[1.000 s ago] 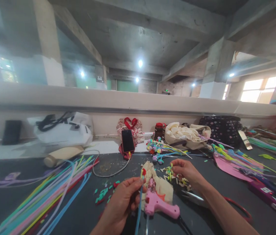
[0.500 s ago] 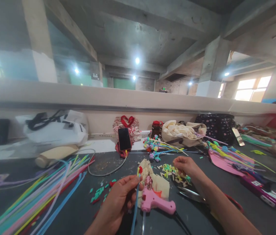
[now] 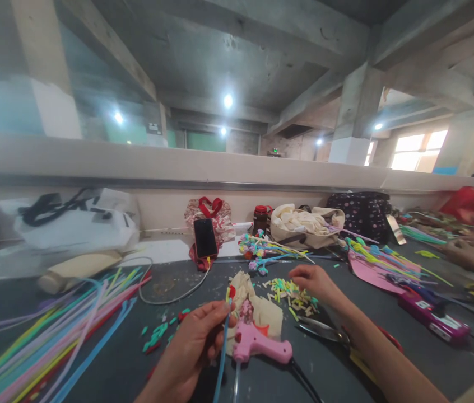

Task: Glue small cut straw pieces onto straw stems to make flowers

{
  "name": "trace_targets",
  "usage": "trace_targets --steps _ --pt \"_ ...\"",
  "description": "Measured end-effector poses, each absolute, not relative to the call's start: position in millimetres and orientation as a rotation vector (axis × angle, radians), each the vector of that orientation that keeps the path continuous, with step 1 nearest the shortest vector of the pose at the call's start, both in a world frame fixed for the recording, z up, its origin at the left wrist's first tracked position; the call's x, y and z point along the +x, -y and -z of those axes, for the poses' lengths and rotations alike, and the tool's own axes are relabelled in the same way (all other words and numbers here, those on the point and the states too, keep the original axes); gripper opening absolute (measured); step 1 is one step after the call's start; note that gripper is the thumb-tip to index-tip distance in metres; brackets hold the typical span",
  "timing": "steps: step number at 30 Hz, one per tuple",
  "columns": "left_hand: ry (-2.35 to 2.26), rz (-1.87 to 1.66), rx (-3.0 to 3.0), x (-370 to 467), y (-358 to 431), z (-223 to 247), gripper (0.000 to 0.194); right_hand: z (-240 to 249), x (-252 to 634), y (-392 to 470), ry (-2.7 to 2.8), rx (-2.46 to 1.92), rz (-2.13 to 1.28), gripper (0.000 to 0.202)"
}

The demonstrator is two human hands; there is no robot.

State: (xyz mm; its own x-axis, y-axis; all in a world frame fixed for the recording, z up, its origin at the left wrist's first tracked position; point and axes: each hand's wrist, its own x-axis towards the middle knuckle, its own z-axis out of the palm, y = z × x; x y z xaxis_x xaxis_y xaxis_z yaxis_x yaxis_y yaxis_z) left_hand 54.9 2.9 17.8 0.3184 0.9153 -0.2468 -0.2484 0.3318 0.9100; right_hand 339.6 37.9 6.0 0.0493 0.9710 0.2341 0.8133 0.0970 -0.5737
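My left hand (image 3: 197, 333) pinches a blue pipe cleaner (image 3: 222, 358) near its top, where small red and yellow bits (image 3: 231, 292) sit. My right hand (image 3: 316, 284) hovers at the far edge of a pile of short yellow, green and pale pieces (image 3: 281, 291); its fingers are drawn together, and whatever they hold is hidden. Between the hands a pink hot glue gun (image 3: 262, 344) lies with its nozzle on a crumpled cream cloth (image 3: 273, 319). Scissors (image 3: 323, 330) rest partly under my right forearm. Short green and red pieces (image 3: 156, 336) are scattered beside my left hand.
Long coloured pipe cleaners (image 3: 64, 336) cover the left of the table. A phone (image 3: 205, 238) on a cable leans at the back. Pipe-cleaner flowers (image 3: 258, 252), a cream cloth bag (image 3: 308, 224) and a purple device (image 3: 432, 316) stand around. Another person's hand (image 3: 464, 254) is at far right.
The view has swung slightly right, so things sit further left in the picture. My right hand stays by the pile, fingers still drawn together; my left hand keeps hold of the pipe cleaner.
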Motion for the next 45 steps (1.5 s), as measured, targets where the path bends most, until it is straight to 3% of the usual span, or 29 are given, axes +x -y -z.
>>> trace_targets --steps 11,17,23,31,45 --pt "-0.847 -0.930 0.905 55.1 -2.0 -16.5 0.027 -3.7 370.6 -34.8 1.825 -2.066 -0.020 0.023" --pt "-0.865 -0.927 0.913 54.1 -2.8 -15.7 0.027 1.5 375.0 -42.5 1.995 -2.092 -0.025 0.032" --pt "-0.865 -0.912 0.901 54.2 -1.9 -16.8 0.028 2.1 373.1 -43.7 2.019 -2.075 -0.053 0.028" --pt "-0.873 -0.921 0.901 53.6 -3.4 -15.1 0.028 10.2 359.7 -49.0 1.884 -1.985 -0.325 0.012" --pt "-0.876 -0.966 0.886 54.2 0.6 -19.8 0.028 -6.1 350.6 -34.9 1.465 -1.569 -0.924 0.015"
